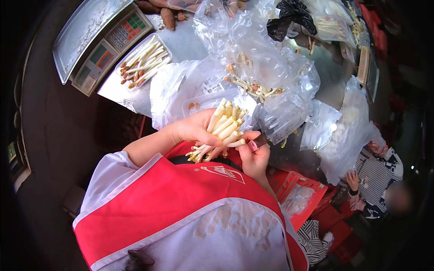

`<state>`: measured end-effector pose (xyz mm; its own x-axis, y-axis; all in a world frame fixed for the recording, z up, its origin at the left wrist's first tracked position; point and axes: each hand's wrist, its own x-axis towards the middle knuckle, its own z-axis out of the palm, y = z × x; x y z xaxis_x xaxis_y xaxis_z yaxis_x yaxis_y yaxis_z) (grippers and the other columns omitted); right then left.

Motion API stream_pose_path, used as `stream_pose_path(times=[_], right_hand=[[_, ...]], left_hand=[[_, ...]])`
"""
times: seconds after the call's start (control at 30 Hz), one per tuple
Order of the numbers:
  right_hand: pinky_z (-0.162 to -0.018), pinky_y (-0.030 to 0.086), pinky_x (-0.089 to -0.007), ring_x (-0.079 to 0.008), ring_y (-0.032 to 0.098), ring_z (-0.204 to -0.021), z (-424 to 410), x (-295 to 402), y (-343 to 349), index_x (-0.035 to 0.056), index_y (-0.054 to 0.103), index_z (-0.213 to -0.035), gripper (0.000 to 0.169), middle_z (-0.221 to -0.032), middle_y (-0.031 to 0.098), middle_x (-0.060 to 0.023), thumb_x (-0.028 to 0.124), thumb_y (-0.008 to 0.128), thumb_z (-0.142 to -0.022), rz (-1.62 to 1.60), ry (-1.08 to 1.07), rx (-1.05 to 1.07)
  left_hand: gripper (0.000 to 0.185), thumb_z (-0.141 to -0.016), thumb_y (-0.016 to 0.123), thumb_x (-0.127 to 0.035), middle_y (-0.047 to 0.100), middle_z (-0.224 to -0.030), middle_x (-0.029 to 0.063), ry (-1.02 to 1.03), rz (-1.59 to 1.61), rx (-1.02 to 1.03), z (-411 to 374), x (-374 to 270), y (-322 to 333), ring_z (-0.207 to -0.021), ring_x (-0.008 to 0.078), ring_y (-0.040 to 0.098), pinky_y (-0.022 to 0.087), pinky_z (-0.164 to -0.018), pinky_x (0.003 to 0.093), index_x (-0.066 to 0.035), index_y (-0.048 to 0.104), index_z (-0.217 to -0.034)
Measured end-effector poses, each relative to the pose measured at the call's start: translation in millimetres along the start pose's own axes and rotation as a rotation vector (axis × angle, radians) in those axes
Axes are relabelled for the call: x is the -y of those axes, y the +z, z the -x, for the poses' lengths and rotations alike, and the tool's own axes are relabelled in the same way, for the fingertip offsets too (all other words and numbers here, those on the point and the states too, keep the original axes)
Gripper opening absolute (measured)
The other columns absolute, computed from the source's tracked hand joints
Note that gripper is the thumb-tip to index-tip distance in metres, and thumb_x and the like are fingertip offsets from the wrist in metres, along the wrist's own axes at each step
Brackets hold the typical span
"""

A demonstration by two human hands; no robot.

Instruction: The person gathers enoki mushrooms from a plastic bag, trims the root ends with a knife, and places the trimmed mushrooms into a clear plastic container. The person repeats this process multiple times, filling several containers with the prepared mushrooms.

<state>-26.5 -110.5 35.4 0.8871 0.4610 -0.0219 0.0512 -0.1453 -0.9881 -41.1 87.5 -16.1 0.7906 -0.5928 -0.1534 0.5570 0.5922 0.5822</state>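
Note:
My left hand (196,130) grips a thick bunch of pale peanut sprouts (228,126) in front of my red apron. The cut-looking stem ends point away from me, and the thin yellowish ends hang towards the apron. Close beside the bunch, my right hand (256,157) holds a small dark item with a pink part (255,144), whose kind I cannot tell; those fingers are at the outermost stem. Just beyond both hands lies a clear plastic tray (190,103) with a few brown bits in it.
A filled sprout tray (144,62) stands beside a weighing scale (117,42). Plastic bags (254,40) and loose sprouts (259,88) cover the metal table. Sweet potatoes (168,18) lie at the back. A red crate (303,200) and another person (376,179) are at right.

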Motion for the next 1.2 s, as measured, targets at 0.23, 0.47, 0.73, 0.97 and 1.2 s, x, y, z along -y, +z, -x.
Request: stream_pose_path(times=[0.23, 0.47, 0.73, 0.97, 1.2], right_hand=[[-0.052, 0.038, -0.0206, -0.0033, 0.044, -0.056, 4, -1, -1, -0.0004, 0.055, -0.088, 0.009, -0.064, 0.053, 0.0004, 0.008, 0.056, -0.088, 0.03, 0.045, -0.008], [-0.052, 0.039, -0.0221, -0.0039, 0.046, -0.055, 8, -6, 11, 0.0004, 0.054, -0.086, 0.01, -0.061, 0.053, 0.0005, 0.009, 0.053, -0.091, -0.083, 0.159, -0.114], [-0.051, 0.041, -0.0249, -0.0094, 0.051, -0.052, 9, -1, 11, 0.0021, 0.05, -0.087, 0.011, -0.059, 0.054, -0.0037, 0.011, 0.056, -0.089, 0.106, 0.004, -0.048], [-0.048, 0.041, -0.0262, -0.0134, 0.053, -0.05, 9, 6, 5, 0.0021, 0.051, -0.089, 0.007, -0.06, 0.054, -0.0053, 0.007, 0.055, -0.089, 0.107, -0.01, 0.037], [-0.051, 0.039, -0.0257, -0.0119, 0.05, -0.054, 5, 19, -30, 0.0001, 0.056, -0.095, 0.021, -0.068, 0.051, -0.0046, 0.02, 0.059, -0.091, 0.27, 0.02, 0.051]], left_hand=[[0.057, -0.071, 0.074, -0.011, 0.061, -0.104, 0.0088, -0.004, -0.036, 0.002, -1, -4, 4, -0.093, 0.0169, 0.061, 0.051, -0.081, 0.0323, -0.002, 0.047, -0.121], [0.065, -0.071, 0.077, -0.008, 0.059, -0.11, 0.011, 0.007, 0.064, 0.027, -2, -2, 6, -0.097, 0.0195, 0.06, 0.051, -0.083, 0.0333, -0.003, 0.042, -0.126], [0.068, -0.068, 0.08, -0.005, 0.061, -0.09, 0.0083, 0.005, -0.128, -0.086, 2, -7, 23, -0.071, 0.0152, 0.062, 0.051, -0.06, 0.0283, -0.004, 0.038, -0.122], [0.054, -0.071, 0.071, 0.001, 0.062, -0.082, 0.0096, -0.067, -0.185, -0.057, 1, -8, 24, -0.061, 0.0164, 0.063, 0.052, -0.052, 0.0283, -0.002, 0.042, -0.117], [0.048, -0.071, 0.07, 0.002, 0.062, -0.079, 0.0098, -0.093, -0.046, -0.027, -1, -11, 25, -0.06, 0.0159, 0.063, 0.052, -0.052, 0.0275, 0.0, 0.046, -0.113]])
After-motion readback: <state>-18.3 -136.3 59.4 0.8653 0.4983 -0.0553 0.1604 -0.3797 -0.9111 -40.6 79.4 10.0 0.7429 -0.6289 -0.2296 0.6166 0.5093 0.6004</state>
